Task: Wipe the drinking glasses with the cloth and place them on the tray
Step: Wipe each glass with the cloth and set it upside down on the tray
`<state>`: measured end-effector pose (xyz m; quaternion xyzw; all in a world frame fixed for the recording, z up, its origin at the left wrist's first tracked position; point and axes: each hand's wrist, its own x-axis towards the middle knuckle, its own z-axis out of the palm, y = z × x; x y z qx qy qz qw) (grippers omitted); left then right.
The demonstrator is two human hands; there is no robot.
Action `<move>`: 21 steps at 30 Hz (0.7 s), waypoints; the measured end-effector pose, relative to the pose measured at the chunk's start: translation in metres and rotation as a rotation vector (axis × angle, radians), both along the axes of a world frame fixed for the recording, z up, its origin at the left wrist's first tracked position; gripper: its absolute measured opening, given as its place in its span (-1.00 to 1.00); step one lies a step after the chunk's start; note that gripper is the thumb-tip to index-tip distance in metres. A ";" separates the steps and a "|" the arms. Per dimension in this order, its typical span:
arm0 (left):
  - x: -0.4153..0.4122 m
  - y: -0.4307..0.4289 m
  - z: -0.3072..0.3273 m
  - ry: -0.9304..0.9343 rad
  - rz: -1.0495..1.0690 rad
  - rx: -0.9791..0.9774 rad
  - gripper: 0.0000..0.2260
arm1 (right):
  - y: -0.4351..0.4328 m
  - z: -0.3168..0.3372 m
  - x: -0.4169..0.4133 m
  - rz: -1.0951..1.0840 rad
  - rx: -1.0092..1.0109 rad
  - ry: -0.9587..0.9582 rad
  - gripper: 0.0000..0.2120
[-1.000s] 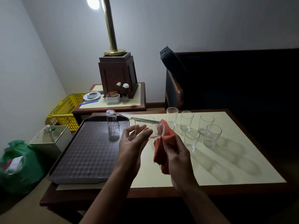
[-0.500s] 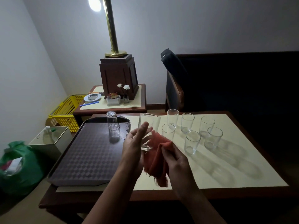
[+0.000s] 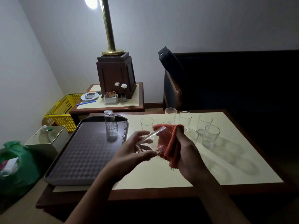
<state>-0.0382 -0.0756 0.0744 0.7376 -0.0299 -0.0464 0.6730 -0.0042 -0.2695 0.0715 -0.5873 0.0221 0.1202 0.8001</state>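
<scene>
My left hand (image 3: 134, 151) holds a clear drinking glass (image 3: 151, 140) tilted on its side above the table, fingers curled round it. My right hand (image 3: 186, 151) grips an orange-red cloth (image 3: 169, 143) pressed against the glass's far end. One glass (image 3: 110, 125) stands upside down at the far end of the dark brown tray (image 3: 77, 156) on the left. Several more clear glasses (image 3: 210, 135) stand upright on the cream table top beyond my hands; one is partly hidden behind the cloth.
The cream table top (image 3: 210, 167) has a wooden edge near me. Behind it stands a side table (image 3: 113, 102) with a lamp base, a plate and small flowers. A yellow basket (image 3: 63, 109), a white box and a green bag (image 3: 16, 167) sit on the floor at left. A dark chair is at right.
The glass has been turned from lying level to tilted with its far end in the cloth. Both hands have stayed over the table next to the tray.
</scene>
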 end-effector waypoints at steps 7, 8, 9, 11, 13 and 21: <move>0.009 0.027 0.012 -0.042 -0.039 0.004 -0.56 | -0.014 0.018 0.012 0.288 -0.074 -0.089 -0.69; 0.011 0.025 0.012 -0.016 -0.019 -0.029 -0.59 | -0.013 0.020 0.014 0.314 -0.143 -0.201 -0.74; 0.014 0.023 0.010 0.031 0.000 -0.084 -0.60 | -0.012 0.020 0.014 0.325 -0.230 -0.327 -0.77; 0.020 0.021 0.004 0.160 0.025 -0.225 -0.56 | -0.011 0.016 0.011 0.304 -0.386 -0.557 -0.82; 0.022 0.019 -0.001 0.294 0.041 -0.356 -0.48 | -0.008 0.008 0.008 0.281 -0.435 -0.662 -0.79; 0.014 0.027 -0.011 -0.126 -0.080 0.035 -0.60 | -0.009 -0.002 0.032 0.487 -0.079 0.133 -0.67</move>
